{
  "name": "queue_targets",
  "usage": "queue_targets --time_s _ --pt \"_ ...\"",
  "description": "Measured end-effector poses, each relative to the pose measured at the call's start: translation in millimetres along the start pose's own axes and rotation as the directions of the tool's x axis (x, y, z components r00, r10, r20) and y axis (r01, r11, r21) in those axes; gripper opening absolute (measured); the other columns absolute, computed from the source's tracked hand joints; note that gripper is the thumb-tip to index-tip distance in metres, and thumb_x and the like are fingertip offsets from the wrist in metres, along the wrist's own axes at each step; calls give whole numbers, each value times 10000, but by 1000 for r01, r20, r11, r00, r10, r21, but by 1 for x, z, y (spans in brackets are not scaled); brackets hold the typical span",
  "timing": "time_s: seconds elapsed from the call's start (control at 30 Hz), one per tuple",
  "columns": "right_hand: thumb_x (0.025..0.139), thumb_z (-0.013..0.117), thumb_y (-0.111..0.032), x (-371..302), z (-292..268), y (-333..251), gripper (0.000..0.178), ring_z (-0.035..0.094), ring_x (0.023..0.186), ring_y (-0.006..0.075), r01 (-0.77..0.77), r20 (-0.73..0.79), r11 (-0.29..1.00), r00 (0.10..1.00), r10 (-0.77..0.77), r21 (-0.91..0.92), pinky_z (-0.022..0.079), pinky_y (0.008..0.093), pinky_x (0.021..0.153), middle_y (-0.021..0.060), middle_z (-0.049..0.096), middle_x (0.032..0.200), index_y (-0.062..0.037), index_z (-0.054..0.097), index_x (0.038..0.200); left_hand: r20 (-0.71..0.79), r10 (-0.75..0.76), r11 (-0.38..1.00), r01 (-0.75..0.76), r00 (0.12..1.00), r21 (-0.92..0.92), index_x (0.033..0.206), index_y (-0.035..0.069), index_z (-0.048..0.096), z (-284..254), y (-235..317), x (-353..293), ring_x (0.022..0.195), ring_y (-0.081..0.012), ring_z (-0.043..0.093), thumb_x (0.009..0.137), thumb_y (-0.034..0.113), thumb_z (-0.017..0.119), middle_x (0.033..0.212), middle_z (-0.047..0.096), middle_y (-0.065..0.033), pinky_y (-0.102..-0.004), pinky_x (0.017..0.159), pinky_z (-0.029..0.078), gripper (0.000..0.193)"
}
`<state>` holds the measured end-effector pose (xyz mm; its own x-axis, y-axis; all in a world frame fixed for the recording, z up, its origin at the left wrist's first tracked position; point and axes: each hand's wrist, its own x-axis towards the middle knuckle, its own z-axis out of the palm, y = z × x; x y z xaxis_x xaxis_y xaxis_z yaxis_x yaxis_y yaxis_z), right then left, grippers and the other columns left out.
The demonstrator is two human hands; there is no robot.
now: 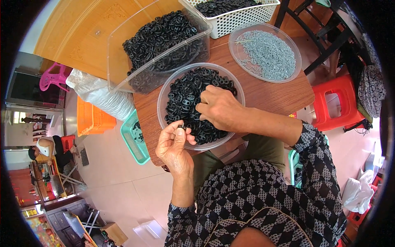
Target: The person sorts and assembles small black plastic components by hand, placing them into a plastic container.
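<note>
Before me stands a round clear bowl [161,103] heaped with small black plastic pieces [184,92], each with two holes. My left hand [175,152] is at the bowl's near left rim, pinching a small black plastic piece [182,126] between thumb and fingertips. Over the heap, my right hand [222,109] is closed, its fingers curled down against the black pieces. Whatever its fingertips hold is hidden from view. Silvery screws [269,55] lie spread in a shallow round clear tray [294,76] at the far right of the table.
The brown wooden table [148,123] also bears a large clear bin [117,80] of black pieces and a white perforated basket [242,20]. Beside the table are a green basket [142,154], an orange crate [90,117] and a red stool [339,96]. Another person [47,146] sits far left.
</note>
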<state>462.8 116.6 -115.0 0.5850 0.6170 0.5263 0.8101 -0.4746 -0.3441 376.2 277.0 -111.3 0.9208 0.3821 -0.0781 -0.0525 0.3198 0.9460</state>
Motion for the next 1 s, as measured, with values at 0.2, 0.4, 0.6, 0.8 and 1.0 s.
queue_targets --time_s 0.2,0.4,0.6,0.8,1.0 --pt "654 715 -93 0 0 2 139 491 708 247 49 -28 997 998 -51 -68 418 357 578 71 492 721 -37 600 711 -10 -16 1000 16 1000 -24 1006 -68 605 -5 0 0 582 -135 596 878 1 592 780 647 -136 -241 504 499 146" --pt "655 680 -84 -8 -1 -4 91 485 706 251 42 93 996 994 -50 82 423 362 589 74 484 718 -53 616 711 -4 -1 1000 1 1000 -31 1005 -69 601 -7 -2 2 575 -136 591 883 0 584 783 648 -138 -247 499 494 142" --pt "624 617 -128 -2 15 -14 86 488 759 224 247 153 966 960 -233 -80 408 330 632 61 493 713 -49 584 624 1 -10 999 10 1000 -50 1008 -71 598 -7 -2 1 575 -137 589 881 4 589 784 648 -140 -246 499 487 147" --pt "633 623 -121 3 17 -13 110 480 725 213 302 164 946 945 -282 -115 406 336 611 58 486 682 -27 566 627 -1 -1 999 1 1000 -40 1006 -77 596 -6 1 -1 574 -139 586 880 9 595 784 647 -138 -244 501 484 153" --pt "777 631 -81 0 8 -9 83 550 682 197 -26 -29 948 999 37 317 443 321 598 68 575 716 -3 603 787 23 -22 997 23 999 -72 996 -68 595 -2 1 -2 581 -133 590 885 23 599 788 648 -125 -236 508 489 143"
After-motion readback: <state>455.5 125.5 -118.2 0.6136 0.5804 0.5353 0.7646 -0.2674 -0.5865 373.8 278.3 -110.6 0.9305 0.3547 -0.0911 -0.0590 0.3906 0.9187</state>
